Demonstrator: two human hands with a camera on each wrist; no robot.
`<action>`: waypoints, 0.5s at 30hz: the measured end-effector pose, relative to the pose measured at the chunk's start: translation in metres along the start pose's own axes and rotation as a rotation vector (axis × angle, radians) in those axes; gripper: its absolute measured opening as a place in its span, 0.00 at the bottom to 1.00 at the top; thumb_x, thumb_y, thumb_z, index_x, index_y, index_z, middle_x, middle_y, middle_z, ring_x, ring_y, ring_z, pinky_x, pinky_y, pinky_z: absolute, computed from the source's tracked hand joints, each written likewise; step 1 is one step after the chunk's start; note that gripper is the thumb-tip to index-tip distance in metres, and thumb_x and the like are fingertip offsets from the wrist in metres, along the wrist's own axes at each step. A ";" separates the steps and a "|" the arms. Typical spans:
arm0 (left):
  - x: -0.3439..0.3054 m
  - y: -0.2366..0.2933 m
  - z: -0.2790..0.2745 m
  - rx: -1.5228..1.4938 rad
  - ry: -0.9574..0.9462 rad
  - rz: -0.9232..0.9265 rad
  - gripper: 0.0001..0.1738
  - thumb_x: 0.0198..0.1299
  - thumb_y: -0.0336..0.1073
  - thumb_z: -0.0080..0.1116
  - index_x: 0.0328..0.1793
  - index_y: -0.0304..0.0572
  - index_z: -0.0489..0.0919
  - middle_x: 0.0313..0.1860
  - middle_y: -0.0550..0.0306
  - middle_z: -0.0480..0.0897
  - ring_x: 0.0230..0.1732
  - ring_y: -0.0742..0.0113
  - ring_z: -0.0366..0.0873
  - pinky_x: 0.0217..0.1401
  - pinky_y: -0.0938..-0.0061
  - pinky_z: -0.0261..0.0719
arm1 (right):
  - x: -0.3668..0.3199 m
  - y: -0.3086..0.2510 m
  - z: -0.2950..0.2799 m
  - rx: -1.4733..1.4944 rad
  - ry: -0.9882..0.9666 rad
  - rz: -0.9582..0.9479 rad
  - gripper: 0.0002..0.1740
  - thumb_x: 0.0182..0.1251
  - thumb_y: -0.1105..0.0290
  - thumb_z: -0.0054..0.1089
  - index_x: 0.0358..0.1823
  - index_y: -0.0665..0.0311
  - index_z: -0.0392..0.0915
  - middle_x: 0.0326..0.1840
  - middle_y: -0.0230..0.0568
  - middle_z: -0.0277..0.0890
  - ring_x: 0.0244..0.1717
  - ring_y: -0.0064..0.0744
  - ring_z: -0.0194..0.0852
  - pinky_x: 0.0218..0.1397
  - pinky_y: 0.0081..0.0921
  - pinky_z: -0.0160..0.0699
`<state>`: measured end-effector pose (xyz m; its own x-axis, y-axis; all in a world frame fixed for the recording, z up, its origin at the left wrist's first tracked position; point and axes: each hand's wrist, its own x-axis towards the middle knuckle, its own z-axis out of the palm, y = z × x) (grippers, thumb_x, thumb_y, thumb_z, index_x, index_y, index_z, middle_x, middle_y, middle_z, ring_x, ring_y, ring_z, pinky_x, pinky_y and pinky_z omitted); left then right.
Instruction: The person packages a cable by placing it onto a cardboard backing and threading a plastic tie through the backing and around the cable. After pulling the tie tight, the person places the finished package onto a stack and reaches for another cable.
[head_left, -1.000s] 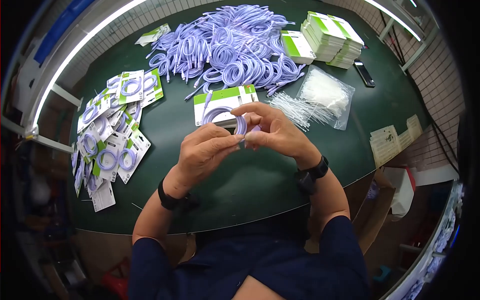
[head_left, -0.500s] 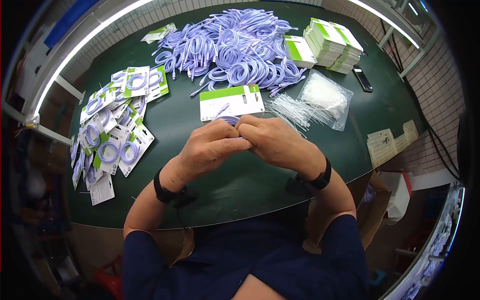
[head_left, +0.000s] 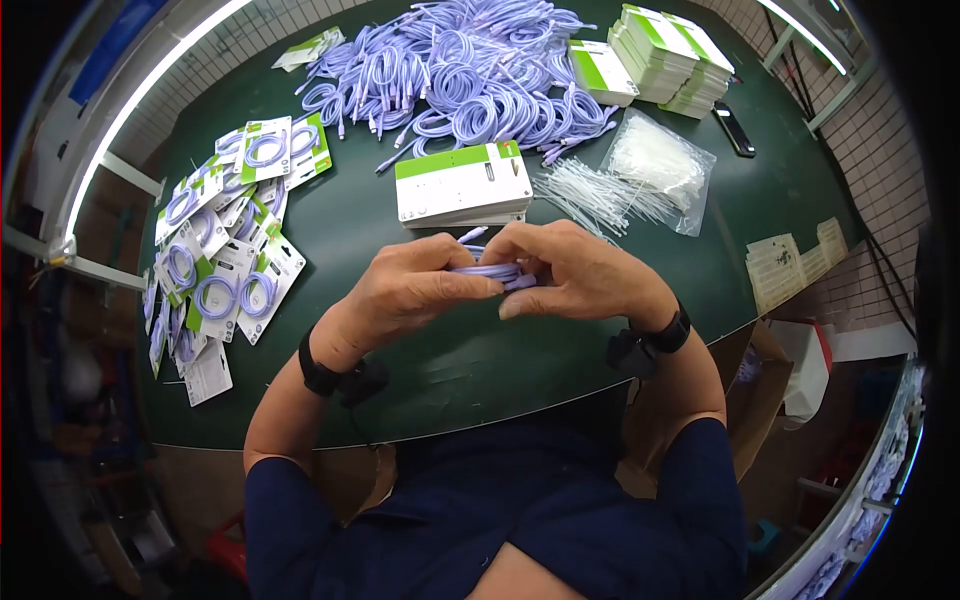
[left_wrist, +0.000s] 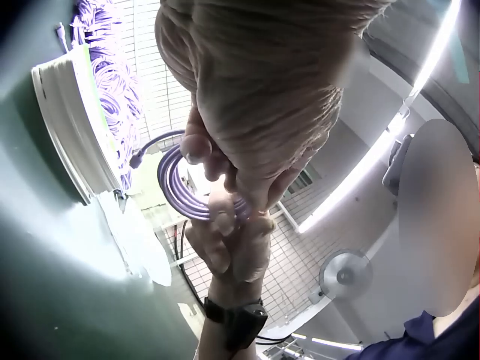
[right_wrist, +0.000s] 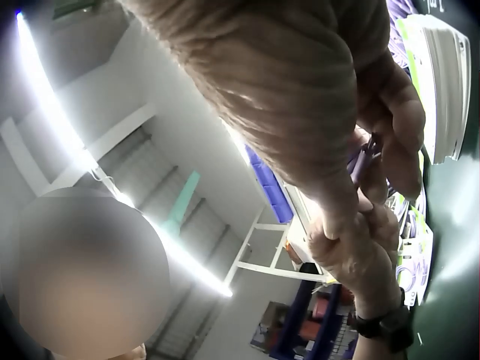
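Note:
A lilac coiled cable (head_left: 490,270) is between both hands, close over the near side of the card stack. My left hand (head_left: 405,280) grips one side of the coil, thumb along its near edge. The right hand (head_left: 580,268) holds the other side, its fingers bent over the coil and its thumb below. One plug end of the cable (left_wrist: 136,160) sticks out past the loops in the left wrist view. In the right wrist view the right hand (right_wrist: 277,97) hides most of the coil. A stack of white-and-green cards (head_left: 462,190) lies just beyond the hands.
A big heap of lilac cables (head_left: 460,75) lies at the back. Carded cables (head_left: 215,270) are piled on the left. White cable ties (head_left: 590,195), a bag of ties (head_left: 655,170), more card stacks (head_left: 665,60) and a phone (head_left: 734,130) lie on the right.
The coil, held up facing the camera a second ago, now lies flatter between the hands. The right fingers bunched together over it half a second ago and have since spread apart.

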<state>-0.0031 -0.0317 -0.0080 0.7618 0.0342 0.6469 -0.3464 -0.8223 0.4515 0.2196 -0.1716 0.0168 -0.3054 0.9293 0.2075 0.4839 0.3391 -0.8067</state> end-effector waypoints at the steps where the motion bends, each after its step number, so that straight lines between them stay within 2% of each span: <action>1: 0.000 0.001 -0.002 -0.013 -0.043 -0.005 0.20 0.54 0.23 0.76 0.52 0.50 0.93 0.38 0.58 0.85 0.33 0.64 0.83 0.35 0.72 0.82 | -0.001 -0.003 -0.005 0.082 -0.034 0.054 0.20 0.67 0.64 0.79 0.53 0.63 0.82 0.38 0.38 0.86 0.34 0.32 0.83 0.40 0.30 0.81; 3: 0.001 0.005 -0.005 -0.035 -0.126 -0.018 0.19 0.54 0.24 0.76 0.53 0.50 0.93 0.37 0.58 0.84 0.34 0.64 0.84 0.35 0.71 0.83 | -0.003 0.003 -0.005 0.091 -0.010 0.026 0.18 0.66 0.64 0.79 0.51 0.63 0.82 0.38 0.36 0.86 0.34 0.30 0.83 0.40 0.28 0.80; 6: 0.003 0.007 -0.006 -0.015 -0.123 0.028 0.18 0.54 0.25 0.76 0.53 0.50 0.93 0.37 0.57 0.83 0.34 0.63 0.84 0.34 0.70 0.83 | -0.005 0.009 -0.004 0.142 0.044 -0.017 0.15 0.65 0.66 0.80 0.48 0.62 0.84 0.36 0.33 0.86 0.34 0.25 0.81 0.40 0.25 0.79; 8: 0.004 0.004 -0.007 -0.012 -0.128 0.042 0.18 0.55 0.26 0.76 0.53 0.50 0.93 0.36 0.57 0.83 0.34 0.63 0.84 0.34 0.70 0.83 | -0.008 0.006 -0.004 0.134 0.053 -0.005 0.14 0.66 0.68 0.78 0.48 0.63 0.84 0.38 0.37 0.85 0.36 0.30 0.84 0.39 0.28 0.81; 10: 0.002 -0.003 -0.009 0.059 -0.192 0.102 0.19 0.54 0.28 0.77 0.53 0.48 0.92 0.40 0.55 0.84 0.38 0.60 0.86 0.38 0.69 0.86 | -0.008 0.009 -0.002 0.136 0.061 0.002 0.13 0.67 0.69 0.77 0.48 0.64 0.83 0.38 0.38 0.85 0.36 0.33 0.86 0.39 0.30 0.82; 13: 0.006 -0.014 -0.009 0.073 -0.201 0.126 0.19 0.54 0.28 0.77 0.53 0.47 0.92 0.45 0.52 0.85 0.43 0.56 0.87 0.44 0.67 0.88 | -0.005 0.020 0.005 -0.149 0.216 -0.256 0.12 0.64 0.71 0.77 0.46 0.63 0.85 0.39 0.37 0.86 0.36 0.39 0.88 0.38 0.32 0.84; 15: 0.010 -0.022 -0.011 0.034 -0.156 0.126 0.18 0.55 0.27 0.77 0.53 0.44 0.91 0.52 0.47 0.86 0.50 0.52 0.88 0.50 0.65 0.89 | -0.003 0.026 0.003 -0.186 0.252 -0.252 0.12 0.63 0.73 0.78 0.46 0.63 0.85 0.39 0.37 0.87 0.37 0.38 0.88 0.38 0.32 0.84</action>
<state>0.0065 -0.0071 -0.0049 0.7899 -0.1564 0.5930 -0.4279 -0.8333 0.3502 0.2308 -0.1657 -0.0068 -0.2335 0.8127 0.5339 0.5666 0.5600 -0.6045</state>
